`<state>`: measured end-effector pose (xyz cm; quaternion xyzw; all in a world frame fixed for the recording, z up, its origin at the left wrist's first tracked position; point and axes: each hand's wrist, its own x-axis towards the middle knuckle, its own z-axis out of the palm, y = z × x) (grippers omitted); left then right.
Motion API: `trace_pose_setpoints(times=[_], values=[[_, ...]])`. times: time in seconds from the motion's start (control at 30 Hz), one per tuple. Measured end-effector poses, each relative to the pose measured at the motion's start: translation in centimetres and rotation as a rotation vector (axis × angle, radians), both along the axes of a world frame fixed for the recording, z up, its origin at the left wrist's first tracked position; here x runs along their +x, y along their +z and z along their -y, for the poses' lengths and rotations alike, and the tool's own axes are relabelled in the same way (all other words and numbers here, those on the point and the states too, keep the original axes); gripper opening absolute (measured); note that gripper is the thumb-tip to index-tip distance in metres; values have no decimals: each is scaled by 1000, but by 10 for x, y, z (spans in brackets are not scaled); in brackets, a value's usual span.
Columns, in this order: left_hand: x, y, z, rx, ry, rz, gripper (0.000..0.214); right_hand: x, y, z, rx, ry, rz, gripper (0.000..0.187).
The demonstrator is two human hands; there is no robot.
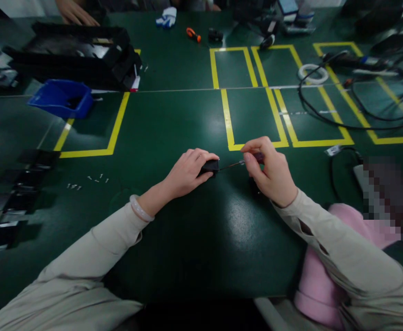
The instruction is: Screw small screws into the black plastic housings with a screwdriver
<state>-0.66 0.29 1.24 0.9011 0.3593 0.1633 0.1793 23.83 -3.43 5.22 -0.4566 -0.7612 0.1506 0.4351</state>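
Observation:
My left hand (190,171) is closed around a small black block (211,166) and holds it down near the middle of the green table. My right hand (268,170) grips the handle of a thin screwdriver (234,164). Its shaft lies almost level and points left, with the tip at the block's right end. Whether the tip sits in a screw is too small to tell. A dark item, partly hidden, lies under my right hand. Several small screws (73,186) are scattered on the table to the left of my left hand.
Black flat pieces (20,197) line the left side. Beyond them stand a blue bin (61,99) and a long black tray (73,53), with another person's hand behind it. An orange-handled tool (193,35) lies far back. Black cable (346,123) and white tape roll (312,73) are at right.

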Motion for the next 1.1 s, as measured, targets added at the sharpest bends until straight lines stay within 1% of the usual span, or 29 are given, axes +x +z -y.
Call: trace_pose_setpoints(times=[0.13, 0.23, 0.3, 0.4, 0.5, 0.67, 0.87, 1.0, 1.1], values=[[0, 0, 0, -3, -2, 9, 36, 0, 1, 0, 28, 10, 32, 12], [0, 0, -1, 5, -3, 11, 36, 0, 1, 1, 20, 5, 21, 2], [-1, -1, -1, 9, -6, 8, 36, 0, 0, 0, 20, 1, 18, 9], [-1, -1, -1, 11, -11, 11, 36, 1, 0, 0, 46, 7, 38, 3], [-1, -1, -1, 6, -13, 15, 36, 1, 1, -1, 86, 9, 54, 12], [0, 1, -1, 8, -14, 6, 36, 0, 1, 1, 126, 15, 51, 6], [0, 1, -1, 10, -11, 4, 37, 0, 0, 0, 139, 29, 70, 11], [-1, -1, -1, 17, -12, 8, 37, -1, -1, 1, 127, 31, 53, 6], [-1, -1, -1, 10, -10, 7, 36, -2, 0, 1, 142, 18, 70, 7]])
